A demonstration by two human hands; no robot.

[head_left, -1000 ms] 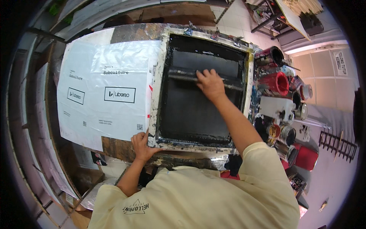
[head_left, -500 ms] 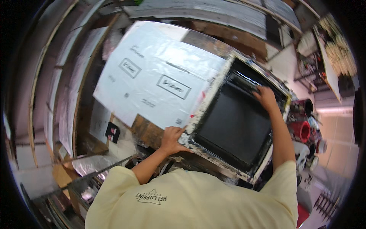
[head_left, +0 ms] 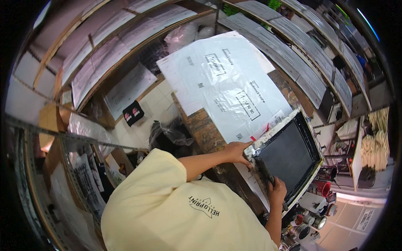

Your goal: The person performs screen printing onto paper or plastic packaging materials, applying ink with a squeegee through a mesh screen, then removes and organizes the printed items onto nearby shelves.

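screen frame [head_left: 274,132] sits at the worktable's [head_left: 204,126] right end, beside white printed sheet [head_left: 232,85]. left hand [head_left: 237,153] clamped on its near-left corner; right hand [head_left: 277,192] wrapped around dark squeegee [head_left: 263,170] along the frame's near side.

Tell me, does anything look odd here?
The frame looks grubby: dark smears blotch its pale edge near the left hand. A black item with pink marks lies away from the table, seemingly stray; I can't tell what it is.
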